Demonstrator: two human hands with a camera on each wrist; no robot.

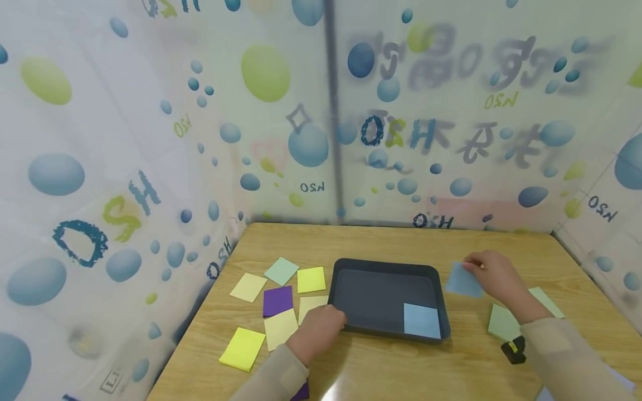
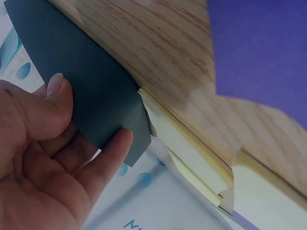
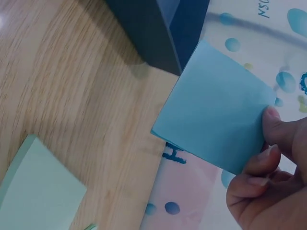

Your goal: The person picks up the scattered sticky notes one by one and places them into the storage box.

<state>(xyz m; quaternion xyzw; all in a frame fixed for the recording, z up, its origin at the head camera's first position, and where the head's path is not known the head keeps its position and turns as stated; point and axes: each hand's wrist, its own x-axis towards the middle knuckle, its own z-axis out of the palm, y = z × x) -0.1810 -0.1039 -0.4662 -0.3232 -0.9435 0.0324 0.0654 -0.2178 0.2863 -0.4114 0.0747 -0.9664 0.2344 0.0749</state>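
A dark shallow tray (image 1: 371,292) lies on the wooden table, and my left hand (image 1: 318,329) grips its near-left corner. In the left wrist view the thumb and fingers lie along the tray's wall (image 2: 103,91). Inside the tray, in the near-right corner, rests a light blue sticky note pad (image 1: 421,321). My right hand (image 1: 494,277) pinches another blue sticky note pad (image 1: 460,282) by one corner, just right of the tray. The right wrist view shows that pad (image 3: 216,105) between thumb and fingers, raised off the table.
Left of the tray lie several sticky note pads: a green one (image 1: 282,270), a purple one (image 1: 278,301), bright yellow ones (image 1: 242,349) and pale yellow ones (image 1: 248,287). Pale green pads (image 1: 503,322) and a small black-and-yellow object (image 1: 514,351) are beside my right forearm. Patterned curtains (image 1: 281,167) surround the table.
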